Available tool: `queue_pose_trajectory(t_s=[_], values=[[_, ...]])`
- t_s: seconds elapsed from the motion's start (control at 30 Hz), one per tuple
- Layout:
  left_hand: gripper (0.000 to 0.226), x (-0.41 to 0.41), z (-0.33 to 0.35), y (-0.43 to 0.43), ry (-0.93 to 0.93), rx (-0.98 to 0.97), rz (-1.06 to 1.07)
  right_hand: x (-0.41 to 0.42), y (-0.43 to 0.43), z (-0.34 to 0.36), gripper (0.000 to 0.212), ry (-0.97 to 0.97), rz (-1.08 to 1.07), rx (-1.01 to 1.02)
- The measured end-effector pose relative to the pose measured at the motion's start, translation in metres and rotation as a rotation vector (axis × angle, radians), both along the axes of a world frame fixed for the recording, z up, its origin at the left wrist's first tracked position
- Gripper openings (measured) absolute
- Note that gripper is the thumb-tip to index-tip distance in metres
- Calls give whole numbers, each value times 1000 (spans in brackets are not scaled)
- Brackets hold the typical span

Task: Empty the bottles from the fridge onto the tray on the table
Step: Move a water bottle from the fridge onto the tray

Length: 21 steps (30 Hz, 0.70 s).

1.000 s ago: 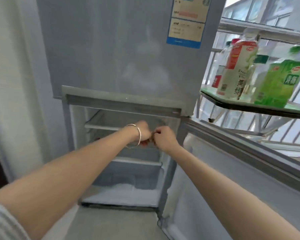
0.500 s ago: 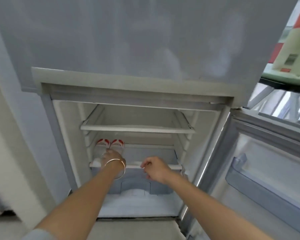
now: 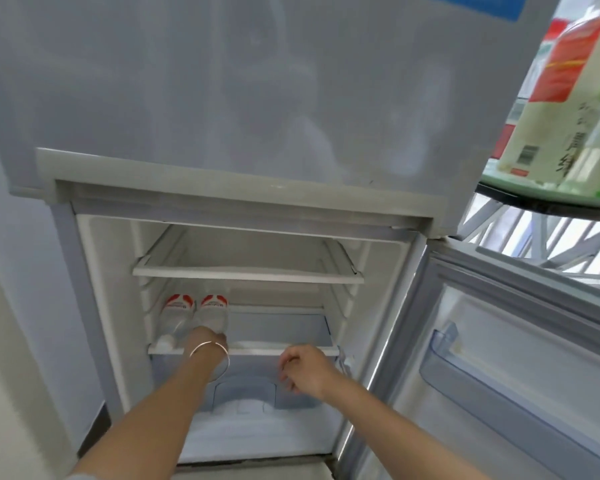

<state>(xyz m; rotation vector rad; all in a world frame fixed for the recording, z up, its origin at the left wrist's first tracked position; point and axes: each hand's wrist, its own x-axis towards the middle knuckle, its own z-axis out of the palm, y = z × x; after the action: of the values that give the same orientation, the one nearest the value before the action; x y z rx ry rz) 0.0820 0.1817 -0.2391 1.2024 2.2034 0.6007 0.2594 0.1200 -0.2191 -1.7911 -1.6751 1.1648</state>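
Observation:
Two clear water bottles with red and white labels lie side by side at the left of the fridge's middle shelf [image 3: 281,350]: the left bottle [image 3: 175,315] and the right bottle [image 3: 213,312]. My left hand [image 3: 209,342], with a thin bracelet on the wrist, reaches in and closes around the near end of the right bottle. My right hand [image 3: 305,370] hovers just in front of the shelf edge, fingers loosely curled, holding nothing. At the upper right, a green tray [image 3: 513,186] on the table carries a large white and red bottle [image 3: 548,109] and others.
The upper shelf [image 3: 250,273] is bare. A translucent crisper drawer [image 3: 246,389] sits below my hands. The fridge door [image 3: 506,358] stands swung out to the right, with a door bin [image 3: 471,372]. The closed freezer door [image 3: 257,98] hangs above.
The view has come closer to the fridge interior. My left hand moved from the left bottle's near end onto the right bottle. My right hand dropped slightly below the shelf edge.

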Motion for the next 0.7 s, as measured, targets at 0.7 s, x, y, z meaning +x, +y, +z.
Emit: queue_pose_trajectory(t_s=[0.7], values=[[43,102,256,-158,879,599,-358,24,-132,156,60,10,276,86]])
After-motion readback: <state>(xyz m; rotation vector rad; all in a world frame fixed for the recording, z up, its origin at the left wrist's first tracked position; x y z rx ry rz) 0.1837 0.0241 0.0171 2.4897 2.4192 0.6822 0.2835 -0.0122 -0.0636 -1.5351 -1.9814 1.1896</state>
